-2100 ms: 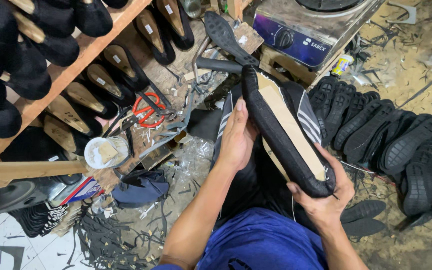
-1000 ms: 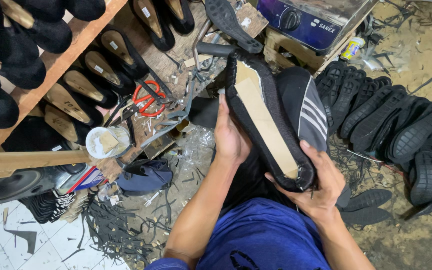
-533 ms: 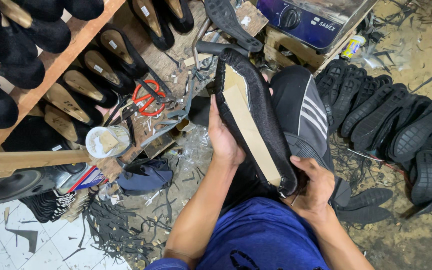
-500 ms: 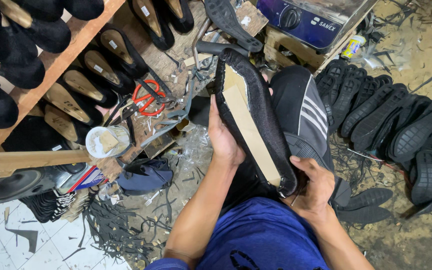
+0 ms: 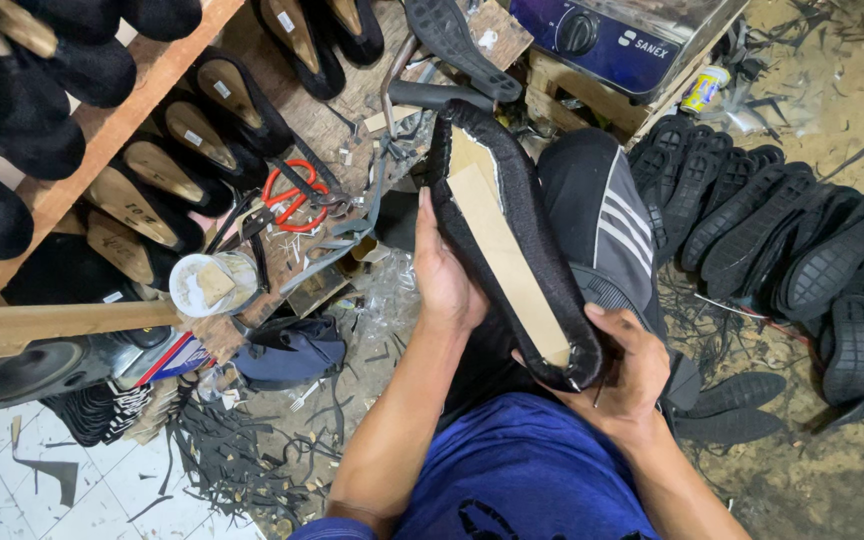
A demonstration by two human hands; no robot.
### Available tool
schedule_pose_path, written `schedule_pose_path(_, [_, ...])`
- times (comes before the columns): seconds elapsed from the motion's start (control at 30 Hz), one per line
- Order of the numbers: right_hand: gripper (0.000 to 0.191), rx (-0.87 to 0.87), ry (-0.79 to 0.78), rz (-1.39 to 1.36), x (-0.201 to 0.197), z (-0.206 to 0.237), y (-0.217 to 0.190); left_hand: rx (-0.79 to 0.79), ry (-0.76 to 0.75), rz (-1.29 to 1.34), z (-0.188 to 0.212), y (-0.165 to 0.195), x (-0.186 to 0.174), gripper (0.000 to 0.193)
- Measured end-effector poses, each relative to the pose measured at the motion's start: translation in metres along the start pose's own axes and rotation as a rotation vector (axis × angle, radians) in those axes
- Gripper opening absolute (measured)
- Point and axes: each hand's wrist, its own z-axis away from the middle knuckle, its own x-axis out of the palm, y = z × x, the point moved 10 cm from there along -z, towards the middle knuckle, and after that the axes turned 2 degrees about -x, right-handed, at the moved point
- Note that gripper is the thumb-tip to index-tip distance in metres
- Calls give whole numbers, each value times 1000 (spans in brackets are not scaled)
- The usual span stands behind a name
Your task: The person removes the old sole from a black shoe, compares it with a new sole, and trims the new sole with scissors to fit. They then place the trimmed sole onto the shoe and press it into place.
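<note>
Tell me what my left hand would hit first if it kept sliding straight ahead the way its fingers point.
The left hand lies along the side of the black shoe, fingers pointing toward its toe. Straight on, it would probably meet the black metal stand there first, though depth is hard to judge.

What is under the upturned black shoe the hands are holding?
Beneath the black shoe lies a knee in black trousers with white stripes. The left hand braces its side, the right hand cups its near end. The ground directly below is hidden.
</note>
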Motion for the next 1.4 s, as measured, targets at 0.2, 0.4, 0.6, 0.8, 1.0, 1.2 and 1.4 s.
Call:
schedule_pose_path(0.2, [90,-16,9,47,2,-5,-6,10,-12,15,0,0,-1,57])
schedule_pose_path(0.4, [89,52,-12,24,3,-6,-1,1,-20,20,-1,1,2,57])
schedule_pose_path(0.6, [90,40,17,13,4,-5,-6,-10,-2,1,-1,1,0,58])
schedule_pose_path(0.8, [95,216,-17,-34,2,5,12,13,31,-53,-1,4,-4,58])
schedule_pose_path(1.0, [91,409,1,-267,5,16,34,85,22,-177,2,11,-2,56])
schedule_pose_path(1.2, [88,497,7,-339,6,23,43,161,-23,-349,10,22,15,50])
schedule_pose_path(1.4, [85,523,-24,-316,8,27,46,166,-59,-380,16,28,30,47])
